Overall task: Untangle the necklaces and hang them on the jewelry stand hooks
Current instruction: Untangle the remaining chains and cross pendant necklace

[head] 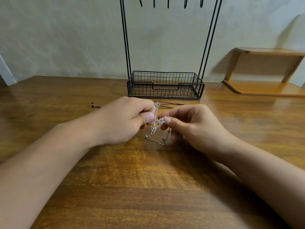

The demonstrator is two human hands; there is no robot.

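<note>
On the wooden table (148, 187), far to the left, a small dark bead end (93, 104) of a cord lies alone, well apart from the hands. The left hand (125, 120) is over the middle of the table, its fingers curled, and its thumb and fingers pinch one arm of a silver cross pendant (156, 119). The pendant is between the two hands, lifted above the table and a little tilted, with its ring end pointing down toward the person. The right hand (193, 128) is just beside it, fingers also curled, and its thumb and forefinger pinch the other arm of the cross together with a thin chain. Below the pendant, a silver chain (156, 140) with a clasp lies on the table, near the fingers of the right hand. A thin black cord (171, 104) lies on the table behind the hands.

Behind the hands stands the black jewelry stand (209, 38). Its base is a wire basket (165, 85); I see nothing in it. The tips of the hooks (168, 3) show at the top edge, and nothing hangs on them. To the right is a wooden shelf (267, 71) against the wall.
</note>
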